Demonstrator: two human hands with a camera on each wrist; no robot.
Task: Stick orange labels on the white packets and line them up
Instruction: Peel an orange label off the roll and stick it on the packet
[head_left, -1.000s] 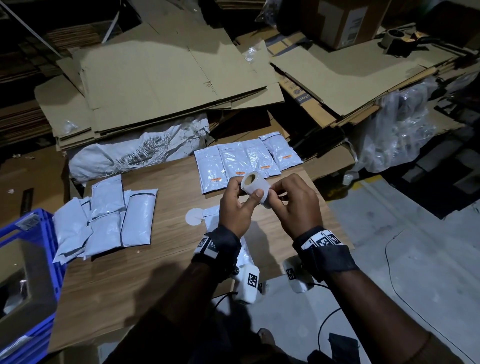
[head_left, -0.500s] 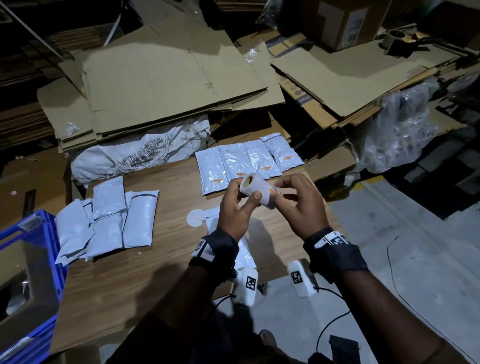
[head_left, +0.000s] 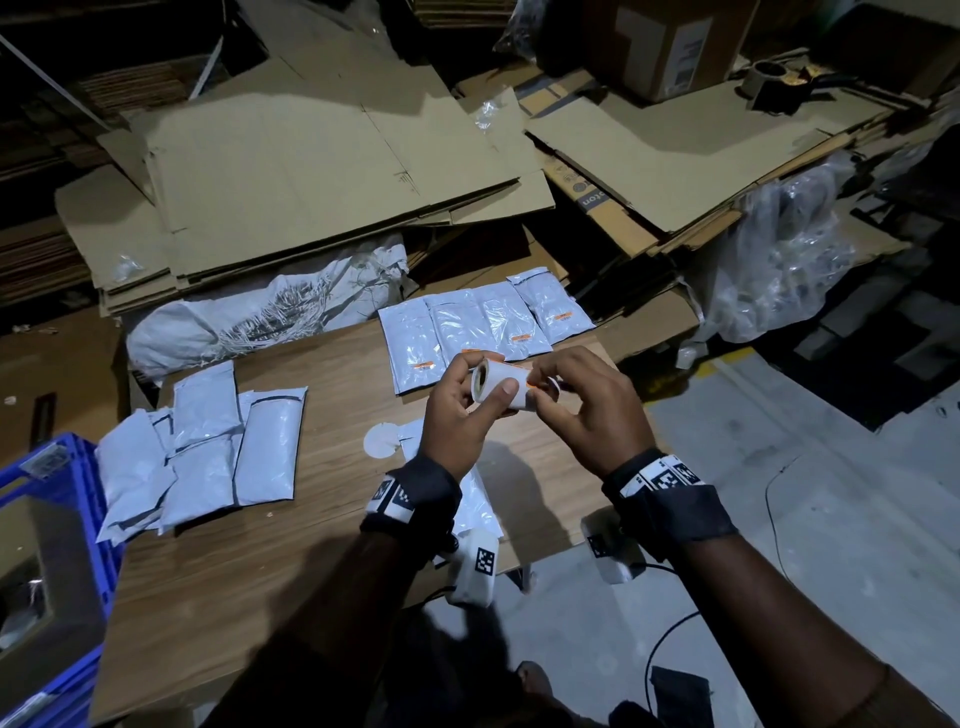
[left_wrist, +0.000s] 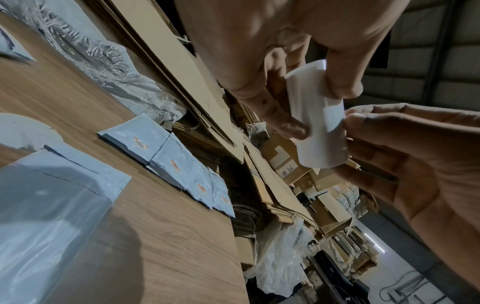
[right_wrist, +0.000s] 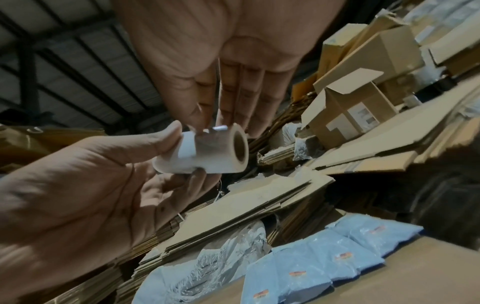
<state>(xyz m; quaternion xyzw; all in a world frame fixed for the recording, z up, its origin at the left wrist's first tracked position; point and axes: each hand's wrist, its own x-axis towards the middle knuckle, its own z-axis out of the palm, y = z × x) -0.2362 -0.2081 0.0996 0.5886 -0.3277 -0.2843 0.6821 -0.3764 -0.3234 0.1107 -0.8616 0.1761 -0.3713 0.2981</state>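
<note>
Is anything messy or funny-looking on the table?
Yes. The unlabelled packets at the table's left lie in a jumbled heap, overlapping at odd angles, while the four labelled packets sit in a tidy row. A torn, frayed sack lies slumped behind the table.

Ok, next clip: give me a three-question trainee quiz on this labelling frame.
1. True or false: the left hand holds the label roll off the wooden table.
2. How many packets lie in the labelled row at the table's far edge: A two, B four, C six?
3. Fill in: the unlabelled packets lie in a loose pile toward the person's ____ side, near the blue crate.

Key: 1 true; the right hand works at the roll's end. 2 B. 3 left.
</note>
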